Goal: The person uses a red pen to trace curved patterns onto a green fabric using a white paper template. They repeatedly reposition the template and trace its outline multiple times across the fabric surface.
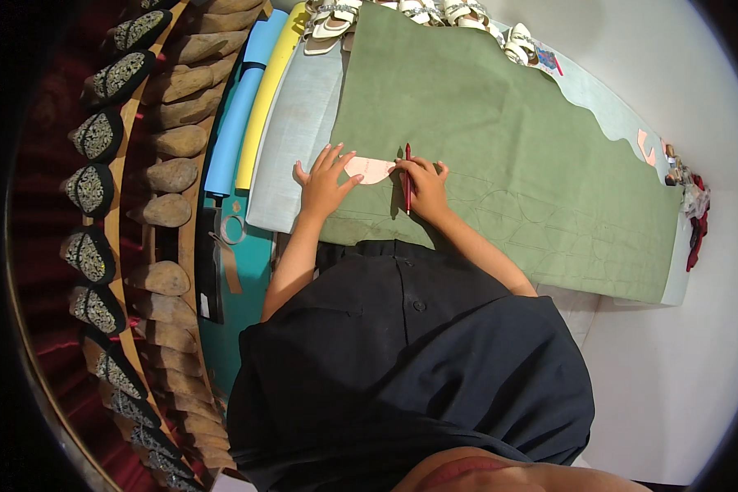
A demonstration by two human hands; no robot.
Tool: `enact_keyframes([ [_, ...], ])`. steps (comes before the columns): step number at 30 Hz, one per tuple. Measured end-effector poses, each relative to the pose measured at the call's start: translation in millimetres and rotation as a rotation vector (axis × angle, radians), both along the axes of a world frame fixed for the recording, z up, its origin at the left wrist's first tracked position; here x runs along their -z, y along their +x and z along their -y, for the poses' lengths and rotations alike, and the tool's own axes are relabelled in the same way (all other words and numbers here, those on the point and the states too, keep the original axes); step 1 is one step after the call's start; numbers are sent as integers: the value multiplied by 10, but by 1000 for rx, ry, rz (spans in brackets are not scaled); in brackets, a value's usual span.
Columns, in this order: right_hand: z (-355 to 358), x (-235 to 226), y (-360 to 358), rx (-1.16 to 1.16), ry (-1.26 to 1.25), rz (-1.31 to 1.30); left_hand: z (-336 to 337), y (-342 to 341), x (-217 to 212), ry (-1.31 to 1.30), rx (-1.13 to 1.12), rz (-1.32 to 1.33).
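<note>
A large sheet of green leather or fabric [467, 115] is spread over the worktable, with thin drawn outlines on its near right part. On it, near my body, lies a small pale pink half-oval pattern piece [370, 170]. My left hand [326, 182] has its fingers spread at the piece's left end, thumb and fingertips touching it. At the piece's right end, my right hand [423, 189] grips a dark red pen [408, 184], fingertips at the piece's edge. Where the pen's tip rests, I cannot make out.
White sandals [332, 20] line the table's far edge. To the left lie blue [236, 131] and yellow [272, 94] rolls and a tape roll [233, 230]. Wooden shoe lasts [168, 211] and dark embellished shoes [90, 189] fill racks at far left. A pink cutout [646, 148] sits at right.
</note>
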State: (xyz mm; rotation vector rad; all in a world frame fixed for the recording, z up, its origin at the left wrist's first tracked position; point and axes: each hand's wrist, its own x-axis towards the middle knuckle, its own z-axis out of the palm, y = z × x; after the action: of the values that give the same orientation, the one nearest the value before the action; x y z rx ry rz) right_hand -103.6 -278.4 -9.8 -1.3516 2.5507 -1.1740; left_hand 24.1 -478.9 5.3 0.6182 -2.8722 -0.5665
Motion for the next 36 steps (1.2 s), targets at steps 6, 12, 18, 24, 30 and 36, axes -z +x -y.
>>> enact_keyframes([
  [6, 41, -100, 20, -10, 12, -1, -10, 5, 29, -14, -15, 0],
  [12, 113, -86, 26, 44, -15, -20, -16, -2, 11, -9, -30, 12],
  [18, 151, -61, 38, 75, -24, -23, -25, 3, 16, -34, -39, 4],
  [24, 153, -77, 47, 80, -54, -42, -9, 11, 23, 15, -61, -14],
  [30, 135, -77, 40, 73, -25, -26, -4, 15, 47, -1, -54, -21],
  [36, 138, -51, 27, 86, 9, -7, -68, 28, 9, -54, -69, -75],
])
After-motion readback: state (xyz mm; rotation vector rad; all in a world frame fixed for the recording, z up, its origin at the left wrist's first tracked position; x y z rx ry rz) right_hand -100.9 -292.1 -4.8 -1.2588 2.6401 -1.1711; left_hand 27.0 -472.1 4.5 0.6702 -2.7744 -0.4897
